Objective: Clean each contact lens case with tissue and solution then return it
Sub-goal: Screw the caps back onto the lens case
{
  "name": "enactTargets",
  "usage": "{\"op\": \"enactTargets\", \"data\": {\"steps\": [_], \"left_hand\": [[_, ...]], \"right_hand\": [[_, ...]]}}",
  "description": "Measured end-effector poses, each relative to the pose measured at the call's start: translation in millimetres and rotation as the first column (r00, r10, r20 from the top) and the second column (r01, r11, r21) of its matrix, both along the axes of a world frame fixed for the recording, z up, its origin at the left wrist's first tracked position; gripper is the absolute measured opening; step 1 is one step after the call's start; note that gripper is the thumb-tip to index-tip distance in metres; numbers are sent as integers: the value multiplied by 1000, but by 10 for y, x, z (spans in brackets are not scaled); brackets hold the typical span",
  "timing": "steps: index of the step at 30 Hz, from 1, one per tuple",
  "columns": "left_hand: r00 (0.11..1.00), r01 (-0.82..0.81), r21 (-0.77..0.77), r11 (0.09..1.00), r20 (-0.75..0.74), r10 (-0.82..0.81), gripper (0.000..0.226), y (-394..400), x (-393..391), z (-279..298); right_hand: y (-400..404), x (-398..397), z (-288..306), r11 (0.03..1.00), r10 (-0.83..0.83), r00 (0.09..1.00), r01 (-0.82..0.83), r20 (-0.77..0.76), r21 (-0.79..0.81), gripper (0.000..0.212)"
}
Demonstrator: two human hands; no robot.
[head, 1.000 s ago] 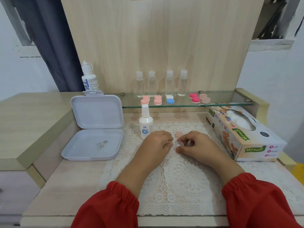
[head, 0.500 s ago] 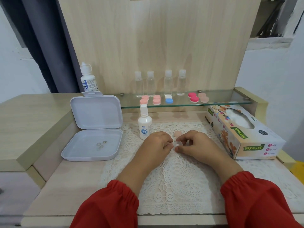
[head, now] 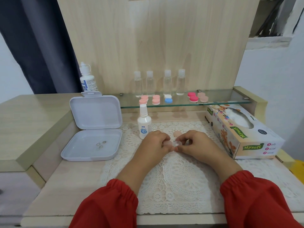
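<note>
Both hands meet over the lace mat [head: 174, 178]. My left hand [head: 154, 143] and my right hand [head: 194, 143] pinch a small translucent contact lens case [head: 176, 143] between their fingertips. A peach cap [head: 177, 134] lies on the mat just behind the hands. A white solution spray bottle [head: 144, 124] stands to the left of my left hand. The tissue box [head: 241, 130] lies to the right. Several more lens cases, pink [head: 143, 100], blue and white [head: 168, 99], and red [head: 193, 97], sit on the glass shelf [head: 222, 102].
An open white plastic box [head: 92, 143] with three small lenses inside lies at the left. A larger solution bottle [head: 86, 79] stands behind it. Several clear small bottles [head: 158, 83] line the back of the shelf against the wooden panel.
The hands stay together on the lens case with only slight finger movement. The camera has shifted a little.
</note>
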State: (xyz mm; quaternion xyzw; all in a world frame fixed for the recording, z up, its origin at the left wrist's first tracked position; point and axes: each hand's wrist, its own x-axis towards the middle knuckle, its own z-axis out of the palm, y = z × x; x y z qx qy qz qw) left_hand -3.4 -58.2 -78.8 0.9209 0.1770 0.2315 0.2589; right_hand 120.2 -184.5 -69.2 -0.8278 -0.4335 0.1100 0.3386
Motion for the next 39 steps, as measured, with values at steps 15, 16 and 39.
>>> {"op": "enactTargets", "data": {"steps": [15, 16, 39], "left_hand": [[996, 84, -139, 987, -1, -85, 47, -21, -49, 17], [997, 73, -138, 988, 4, -73, 47, -20, -41, 14], [990, 107, 64, 992, -96, -100, 24, 74, 29, -27]], "right_hand": [[-1, 13, -9, 1000, 12, 1000, -12, 8, 4, 25], [-1, 13, -11, 1000, 11, 1000, -11, 8, 5, 25], [7, 9, -20, 1000, 14, 1000, -14, -13, 5, 22]]}}
